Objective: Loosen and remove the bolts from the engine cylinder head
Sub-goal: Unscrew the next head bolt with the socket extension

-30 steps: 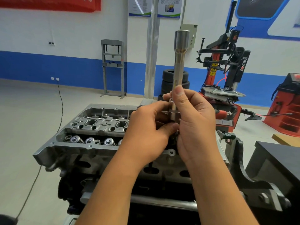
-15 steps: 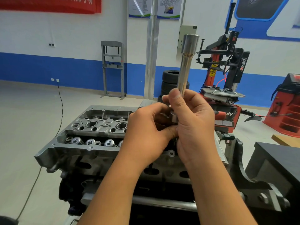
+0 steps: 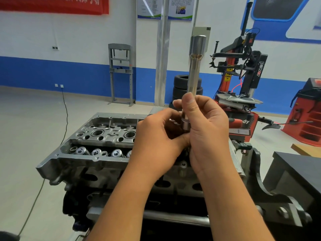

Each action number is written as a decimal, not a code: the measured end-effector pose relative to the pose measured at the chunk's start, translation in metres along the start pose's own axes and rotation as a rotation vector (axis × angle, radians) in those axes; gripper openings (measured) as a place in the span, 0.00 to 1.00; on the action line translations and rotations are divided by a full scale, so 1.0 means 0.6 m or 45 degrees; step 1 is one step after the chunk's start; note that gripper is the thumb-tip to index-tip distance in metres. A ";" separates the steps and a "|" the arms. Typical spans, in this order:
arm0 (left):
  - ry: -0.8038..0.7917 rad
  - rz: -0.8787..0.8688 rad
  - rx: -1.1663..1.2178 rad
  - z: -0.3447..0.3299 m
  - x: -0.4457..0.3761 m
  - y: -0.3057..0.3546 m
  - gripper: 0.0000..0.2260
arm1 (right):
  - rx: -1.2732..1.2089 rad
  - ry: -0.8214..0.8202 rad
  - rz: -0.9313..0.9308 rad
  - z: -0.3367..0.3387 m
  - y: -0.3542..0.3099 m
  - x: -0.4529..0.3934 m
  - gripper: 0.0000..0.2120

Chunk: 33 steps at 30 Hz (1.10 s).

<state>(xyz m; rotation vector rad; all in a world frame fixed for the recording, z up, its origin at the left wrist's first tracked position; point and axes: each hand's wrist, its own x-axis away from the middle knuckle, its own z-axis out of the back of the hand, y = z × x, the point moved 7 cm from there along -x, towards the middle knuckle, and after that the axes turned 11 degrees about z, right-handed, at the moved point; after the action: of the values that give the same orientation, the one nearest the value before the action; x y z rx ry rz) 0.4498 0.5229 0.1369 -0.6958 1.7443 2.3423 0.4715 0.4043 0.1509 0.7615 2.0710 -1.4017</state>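
A: Where is the long shiny steel socket tool (image 3: pixel 194 73)?
B: Upright at frame centre, above the grey aluminium cylinder head (image 3: pixel 97 141). The right hand (image 3: pixel 206 131) grips its shaft; the left hand (image 3: pixel 156 145) pinches its lower end.

From my seat I see only two forearms and two hands — nothing more of the person comes into the head view. The left hand (image 3: pixel 156 141) and the right hand (image 3: pixel 206 134) are both bare: I see no glove on either. I see no ring on the fingers that show, and no watch or band at either wrist. The forearms are bare as well — no sleeve or cuff shows anywhere along them, right down to the bottom edge of the view, where they leave the picture. The right thumb shows a short, trimmed nail. The rest of the fingernails are turned away from me or too small to tell.
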 end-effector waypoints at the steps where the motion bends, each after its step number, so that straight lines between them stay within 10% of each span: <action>1: -0.038 -0.013 -0.002 -0.002 0.000 0.001 0.15 | 0.018 0.005 0.007 0.000 -0.002 0.000 0.15; 33: -0.225 -0.073 0.010 -0.012 0.003 0.014 0.18 | 0.027 -0.006 0.009 -0.009 0.000 0.000 0.18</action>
<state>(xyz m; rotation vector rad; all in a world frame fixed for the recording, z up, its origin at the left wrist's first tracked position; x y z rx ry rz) 0.4473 0.5132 0.1416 -0.5131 1.6360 2.2806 0.4713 0.4096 0.1527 0.7728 2.0505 -1.4223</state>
